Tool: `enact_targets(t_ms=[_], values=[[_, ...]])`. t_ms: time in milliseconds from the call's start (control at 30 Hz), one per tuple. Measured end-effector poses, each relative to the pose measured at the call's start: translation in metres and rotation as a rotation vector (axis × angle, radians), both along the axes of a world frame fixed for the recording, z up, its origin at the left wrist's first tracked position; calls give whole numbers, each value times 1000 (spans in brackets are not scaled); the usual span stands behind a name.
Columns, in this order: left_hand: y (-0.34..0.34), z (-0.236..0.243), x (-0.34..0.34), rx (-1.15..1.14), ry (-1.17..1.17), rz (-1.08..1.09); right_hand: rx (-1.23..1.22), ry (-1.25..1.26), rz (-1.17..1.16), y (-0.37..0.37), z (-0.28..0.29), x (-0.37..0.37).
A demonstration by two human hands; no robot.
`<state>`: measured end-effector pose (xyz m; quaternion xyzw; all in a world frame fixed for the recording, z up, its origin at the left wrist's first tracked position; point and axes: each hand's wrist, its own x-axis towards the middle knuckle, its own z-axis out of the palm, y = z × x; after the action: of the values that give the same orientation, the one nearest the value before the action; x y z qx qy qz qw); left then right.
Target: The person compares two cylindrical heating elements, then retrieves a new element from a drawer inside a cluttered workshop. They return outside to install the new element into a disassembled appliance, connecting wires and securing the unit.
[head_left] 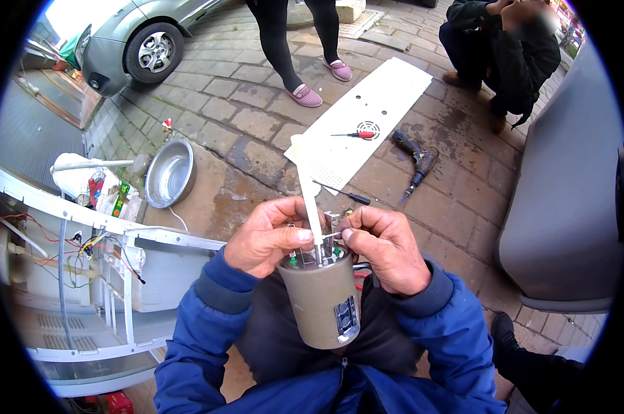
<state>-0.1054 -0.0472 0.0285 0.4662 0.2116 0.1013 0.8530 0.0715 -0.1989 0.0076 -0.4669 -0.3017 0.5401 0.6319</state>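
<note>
I hold an olive-grey metal cylinder between my knees, with metal fittings, green pieces and a dark bracket-like part on its side. A long white tube stands up from its top, leaning slightly. My left hand is closed at the top fittings left of the tube, its thumb against the tube's lower end; what its fingers grip is partly hidden. My right hand pinches a thin, light strip or wire that reaches across to the tube, just above the cylinder's top.
An opened white appliance with wiring, a steel basin, a white perforated panel bearing a red screwdriver, a drill, a black screwdriver. Two people, a parked car, a grey casing at right.
</note>
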Motion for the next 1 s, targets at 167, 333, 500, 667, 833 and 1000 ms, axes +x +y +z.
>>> enact_targets(t_ms=[167,333,500,667,833,1000], values=[[-3,7,-7,100,45,17,16,29,-26,-3,2,-13],[-19,22,-19,558,222,-16,-24,-113,-58,-7,4,-28],[-35,29,-25,706,224,111,36,-322,-67,-11,21,-44],[-39,30,-27,756,244,166,84,-426,-76,-11,29,-50],[-38,28,-30,976,212,163,166,-492,-145,-13,24,-60],[-39,28,-32,1022,222,155,241,-526,-188,-14,21,-64]])
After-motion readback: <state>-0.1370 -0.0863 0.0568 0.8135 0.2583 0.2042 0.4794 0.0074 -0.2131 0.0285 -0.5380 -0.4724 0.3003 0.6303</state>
